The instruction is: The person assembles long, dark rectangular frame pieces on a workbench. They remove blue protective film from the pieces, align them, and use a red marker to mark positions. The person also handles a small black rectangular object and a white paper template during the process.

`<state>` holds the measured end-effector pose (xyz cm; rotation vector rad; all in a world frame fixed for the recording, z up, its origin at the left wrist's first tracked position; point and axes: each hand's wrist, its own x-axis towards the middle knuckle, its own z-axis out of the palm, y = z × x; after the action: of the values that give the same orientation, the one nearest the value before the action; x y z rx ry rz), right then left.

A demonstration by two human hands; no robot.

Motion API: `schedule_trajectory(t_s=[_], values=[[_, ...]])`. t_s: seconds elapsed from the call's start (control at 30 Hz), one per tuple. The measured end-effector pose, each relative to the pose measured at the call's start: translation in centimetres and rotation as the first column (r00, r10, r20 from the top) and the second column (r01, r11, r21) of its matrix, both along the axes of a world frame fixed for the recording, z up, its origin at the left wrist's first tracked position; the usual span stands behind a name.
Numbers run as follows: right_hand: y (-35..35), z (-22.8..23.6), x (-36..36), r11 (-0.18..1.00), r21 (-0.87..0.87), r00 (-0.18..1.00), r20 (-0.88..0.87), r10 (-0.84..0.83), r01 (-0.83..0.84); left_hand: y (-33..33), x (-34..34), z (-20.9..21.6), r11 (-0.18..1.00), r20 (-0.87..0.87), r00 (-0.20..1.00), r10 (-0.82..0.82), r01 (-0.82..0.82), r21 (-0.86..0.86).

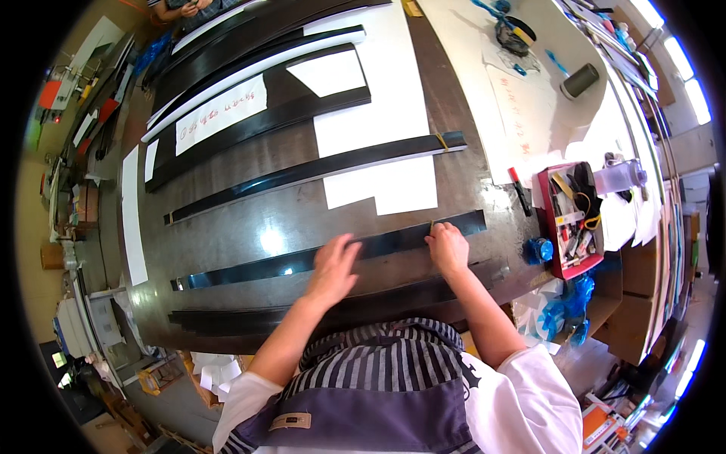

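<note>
A long, glossy black strip bundle (393, 240) lies across the table in front of me. My right hand (448, 246) is closed at its right part, fingertips pinched at a thin yellowish band (432, 225) around the strips. Over the bundle's middle, my left hand (336, 265) is open with fingers apart and nothing in it; whether it touches the strips I cannot tell. Farther off lies a similar black bundle (302, 172), with a yellowish band (442, 142) near its right end. Closer to my body, more dark strips (242, 318) lie along the table's near edge.
Wide black sheets (280, 113) and white paper (355, 163) cover the table's far part. At right stand a red box of tools (561, 257), a marker (520, 191), a blue tape roll (538, 250), a clear bottle (620, 177) and a dark cylinder (580, 81). Another person's hands (189, 7) show at the far edge.
</note>
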<state>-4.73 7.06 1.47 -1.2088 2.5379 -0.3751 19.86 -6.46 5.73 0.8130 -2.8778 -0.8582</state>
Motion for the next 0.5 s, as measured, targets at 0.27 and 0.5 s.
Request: schedule_trajectory(t_s=[0.27,0.5], values=[[2.5,-1.1,-0.9,0.879,-0.278,0.822,0.535,-0.193,0.388,4.2,-13.3,-3.7,0.984,-0.067,0.990,-0.122,0.112,-0.136],[3.0,0.4,-2.1,0.965,-0.113,0.950,0.238,-0.204,0.236,4.6,-15.3,-6.3,0.965,0.051,0.988,-0.144,0.152,-0.216]])
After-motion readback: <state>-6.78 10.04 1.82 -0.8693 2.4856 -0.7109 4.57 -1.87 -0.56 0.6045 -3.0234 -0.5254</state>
